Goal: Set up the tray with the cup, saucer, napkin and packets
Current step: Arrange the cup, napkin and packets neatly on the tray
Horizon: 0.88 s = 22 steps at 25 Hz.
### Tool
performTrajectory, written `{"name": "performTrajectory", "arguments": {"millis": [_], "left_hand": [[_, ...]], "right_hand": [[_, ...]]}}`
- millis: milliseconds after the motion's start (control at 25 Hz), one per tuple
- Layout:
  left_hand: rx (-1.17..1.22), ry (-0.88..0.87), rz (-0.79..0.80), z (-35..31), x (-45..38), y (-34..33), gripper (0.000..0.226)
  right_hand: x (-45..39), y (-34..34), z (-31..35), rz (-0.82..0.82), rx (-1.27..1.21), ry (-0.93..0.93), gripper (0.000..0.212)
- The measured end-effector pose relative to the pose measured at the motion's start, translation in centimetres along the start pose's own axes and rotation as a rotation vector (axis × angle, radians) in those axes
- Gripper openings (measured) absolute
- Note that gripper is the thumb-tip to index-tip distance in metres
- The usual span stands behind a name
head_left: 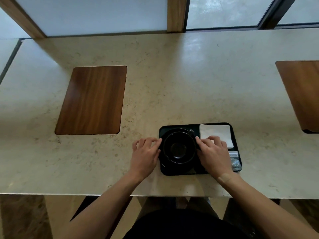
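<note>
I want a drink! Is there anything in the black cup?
Empty. The cup stands upright on its saucer, and you can see its bare dark bottom.

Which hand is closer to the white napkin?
The right hand. Its fingers lie over the near edge of the white napkin on the tray. The left hand is across the black cup, at the saucer's left rim.

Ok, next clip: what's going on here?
A person is setting up a black tray on a stone counter. Both hands, the left hand and right hand, touch opposite sides of a black saucer that carries a black cup. A white napkin and packets already lie on the tray's right side.
</note>
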<state>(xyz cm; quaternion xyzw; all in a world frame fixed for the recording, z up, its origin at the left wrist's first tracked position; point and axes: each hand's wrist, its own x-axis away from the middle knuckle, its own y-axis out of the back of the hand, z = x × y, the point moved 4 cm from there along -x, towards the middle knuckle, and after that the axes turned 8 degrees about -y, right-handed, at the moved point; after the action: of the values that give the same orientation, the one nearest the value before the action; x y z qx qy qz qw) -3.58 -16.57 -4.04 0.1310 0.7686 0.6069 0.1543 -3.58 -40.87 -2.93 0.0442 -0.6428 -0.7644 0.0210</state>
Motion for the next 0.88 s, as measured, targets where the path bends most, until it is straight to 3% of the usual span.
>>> {"name": "performTrajectory", "arguments": {"millis": [400, 640, 880], "left_hand": [[-0.060, -0.239, 0.188, 1.6, -5.8, 0.5, 0.052], [0.030, -0.052, 0.063, 1.2, -1.9, 0.4, 0.047], [0.054, 0.090, 0.060, -1.5, 3.5, -0.3, 0.056]], "right_hand": [[4.3, -0.2, 0.9, 0.010, 0.040, -0.146, 0.048], [1.2, 0.9, -0.8, 0.020, -0.048, -0.076, 0.052], [-4.9, 0.7, -1.8, 0.276, -0.064, 0.126, 0.062]]}}
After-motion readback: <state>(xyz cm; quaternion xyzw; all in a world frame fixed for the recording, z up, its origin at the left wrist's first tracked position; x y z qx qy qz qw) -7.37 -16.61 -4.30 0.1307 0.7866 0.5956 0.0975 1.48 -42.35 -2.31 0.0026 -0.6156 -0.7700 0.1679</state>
